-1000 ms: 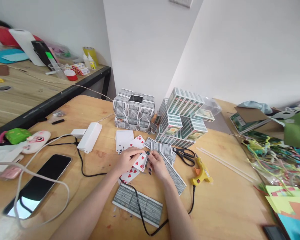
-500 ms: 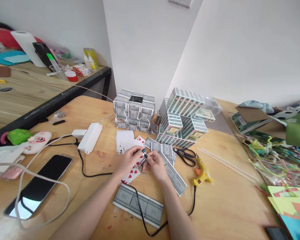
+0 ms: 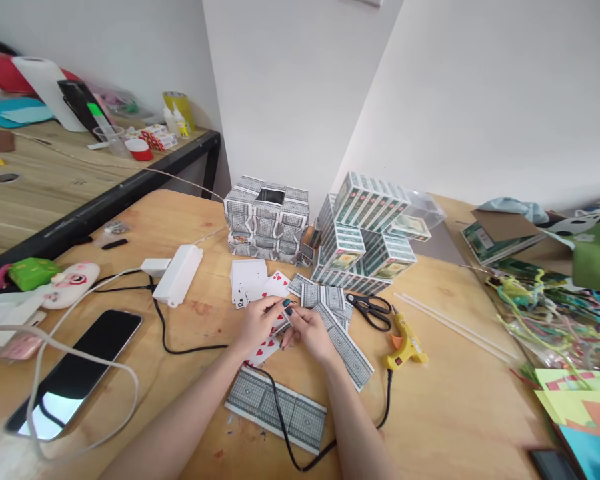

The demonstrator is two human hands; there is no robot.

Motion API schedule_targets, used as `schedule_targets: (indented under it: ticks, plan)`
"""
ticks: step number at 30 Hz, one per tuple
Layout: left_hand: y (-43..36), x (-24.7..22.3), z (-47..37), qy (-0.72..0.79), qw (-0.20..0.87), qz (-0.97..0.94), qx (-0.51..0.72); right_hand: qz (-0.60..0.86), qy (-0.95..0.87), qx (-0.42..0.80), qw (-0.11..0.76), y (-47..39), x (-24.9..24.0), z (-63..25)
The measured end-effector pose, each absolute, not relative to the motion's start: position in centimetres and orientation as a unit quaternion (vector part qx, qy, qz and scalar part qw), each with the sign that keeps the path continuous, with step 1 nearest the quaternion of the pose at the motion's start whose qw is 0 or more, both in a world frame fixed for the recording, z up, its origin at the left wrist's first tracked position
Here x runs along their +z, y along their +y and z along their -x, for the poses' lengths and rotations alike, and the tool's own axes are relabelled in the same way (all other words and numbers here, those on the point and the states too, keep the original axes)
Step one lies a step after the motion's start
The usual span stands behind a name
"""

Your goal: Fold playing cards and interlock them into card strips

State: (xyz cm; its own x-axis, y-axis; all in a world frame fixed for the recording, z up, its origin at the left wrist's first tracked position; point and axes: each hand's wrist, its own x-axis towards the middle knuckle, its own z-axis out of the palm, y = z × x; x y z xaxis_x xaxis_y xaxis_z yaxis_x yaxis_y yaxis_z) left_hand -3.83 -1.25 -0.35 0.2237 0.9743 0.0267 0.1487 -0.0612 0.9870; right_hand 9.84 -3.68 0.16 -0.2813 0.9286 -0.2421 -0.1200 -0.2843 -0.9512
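My left hand [image 3: 259,323] and my right hand [image 3: 311,331] meet over the middle of the table, fingers pinched together. Between them is a playing card [image 3: 279,325], largely hidden by the fingers. Beneath lie heart playing cards [image 3: 266,351], face up. Just beyond is a spread of white-faced cards [image 3: 247,277]. A strip of joined cards, backs up, [image 3: 349,353] lies beside my right hand, and another joined card strip [image 3: 275,410] rests between my forearms. Behind stands a hollow block built of folded cards [image 3: 267,223].
Right of my hands lie black-handled scissors [image 3: 373,311] and a yellow glue gun [image 3: 405,348]; its black cord [image 3: 281,427] crosses the near card strip. Stacked card boxes [image 3: 365,250] stand behind. Leftward are a white power strip [image 3: 180,275] and a phone [image 3: 75,373].
My fingertips have shifted slightly against each other at the card. The whole view has tilted a little; the things on the table keep their places.
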Motion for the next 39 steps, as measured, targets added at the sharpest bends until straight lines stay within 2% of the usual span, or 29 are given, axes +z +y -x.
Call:
schedule_targets:
  ticks: [13, 22, 31, 39]
  plan:
    - [-1.5, -1.2, 3.7, 0.486, 0.462, -0.608, 0.425, 0.498, -0.497, 0.557, 0.441, -4.2, -1.1, -8.9]
    - [-2.1, -1.3, 3.6, 0.519, 0.311, -0.699, 0.381, 0.512, -0.445, 0.594, 0.432, -4.3, 0.1, -8.9]
    - [-2.2, -1.4, 3.3, 0.516, 0.205, -0.737, 0.385, 0.516, -0.451, 0.598, 0.416, -4.2, -0.6, -8.9]
    - [-2.4, -1.4, 3.2, 0.51, 0.19, -0.746, 0.382, 0.505, -0.449, 0.612, 0.41, -4.2, -0.9, -8.9]
